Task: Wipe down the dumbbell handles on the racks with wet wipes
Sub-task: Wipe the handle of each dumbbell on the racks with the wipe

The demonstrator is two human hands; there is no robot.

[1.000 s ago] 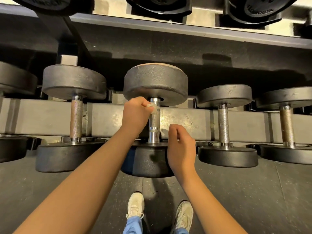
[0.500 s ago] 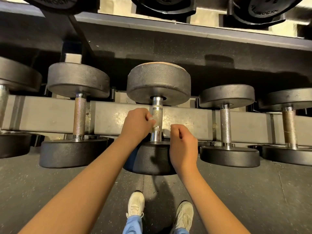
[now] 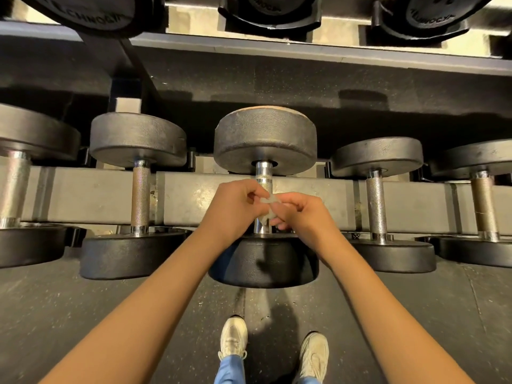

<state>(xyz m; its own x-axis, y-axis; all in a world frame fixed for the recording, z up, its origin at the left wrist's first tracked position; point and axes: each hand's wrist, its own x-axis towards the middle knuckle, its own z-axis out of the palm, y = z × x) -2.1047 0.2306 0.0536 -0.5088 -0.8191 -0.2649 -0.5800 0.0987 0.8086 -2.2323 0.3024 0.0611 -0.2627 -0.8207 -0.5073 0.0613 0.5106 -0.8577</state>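
Wipe pinched at handle: left hand, right hand.

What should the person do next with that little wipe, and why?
Probably spread the wet wipe out so it can wrap the middle dumbbell handle. Both the left hand and the right hand pinch it just in front of that handle, and it looks bunched small, too crumpled to cover much metal.
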